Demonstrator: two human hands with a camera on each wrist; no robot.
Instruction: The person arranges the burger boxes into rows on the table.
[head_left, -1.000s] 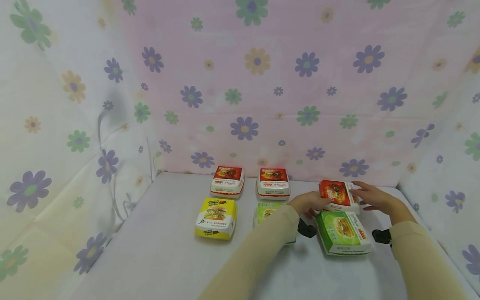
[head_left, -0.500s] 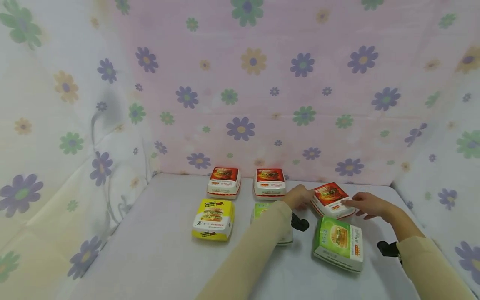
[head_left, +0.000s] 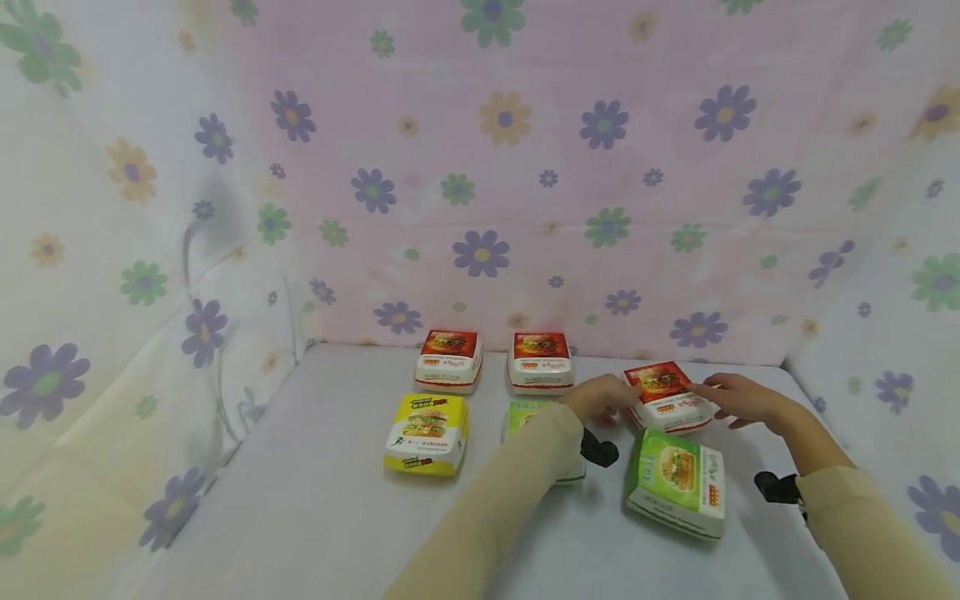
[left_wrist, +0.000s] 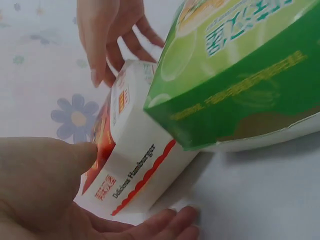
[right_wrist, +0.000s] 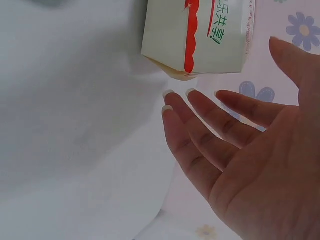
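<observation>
A red and white hamburger box (head_left: 670, 398) lies slightly turned on the table at the right, between both hands. At its left side is my left hand (head_left: 600, 398); in the left wrist view the thumb is right at the red lid edge and the fingers stretch out low along the box wall. Toward the box's right side reaches my right hand (head_left: 744, 402), its fingers spread and relaxed. The right wrist view shows a gap between those fingertips and the box corner. Just in front, a green and white hamburger box (head_left: 678, 483) sits at an angle.
Two more red boxes, one at the left (head_left: 450, 362) and one in the middle (head_left: 540, 364), stand along the back. A yellow box (head_left: 427, 435) is in front of them. My left sleeve partly covers another green box (head_left: 525, 412). Flowered cloth (head_left: 480, 183) encloses the table.
The red box has shifted and turned between the hands. The nearby green box has come toward me and rotated since one second ago. In the last half second the red box turned slightly.
</observation>
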